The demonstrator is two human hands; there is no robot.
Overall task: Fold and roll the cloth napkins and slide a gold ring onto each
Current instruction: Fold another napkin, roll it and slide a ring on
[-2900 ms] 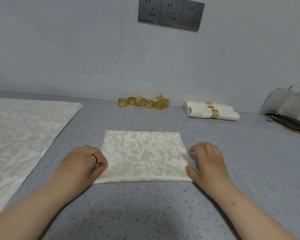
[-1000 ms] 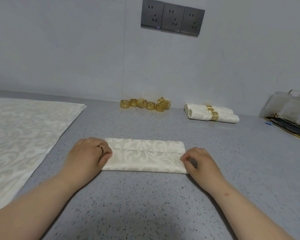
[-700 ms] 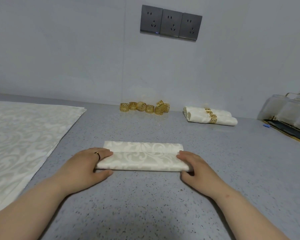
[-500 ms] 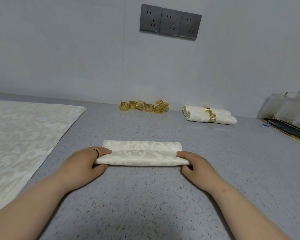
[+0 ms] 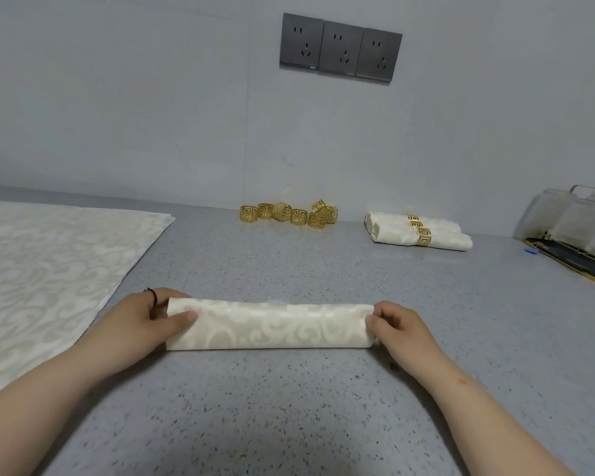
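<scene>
A cream patterned napkin [image 5: 270, 326] lies rolled into a long tube across the grey speckled counter [image 5: 289, 407]. My left hand [image 5: 141, 324] grips its left end, thumb on top. My right hand [image 5: 397, 328] pinches its right end. Several loose gold rings [image 5: 289, 214] sit in a row by the wall. Two rolled napkins [image 5: 418, 231], each with a gold ring on it, lie to the right of the loose rings.
A large flat stack of cream napkins [image 5: 49, 269] covers the counter's left side. A gold-edged tray with clear containers [image 5: 577, 235] stands at the far right. Wall sockets [image 5: 340, 49] are mounted above the rings.
The napkin went from a flat folded square to a narrow strip and now to a full roll. Both hands moved with it away from me, holding its ends.
</scene>
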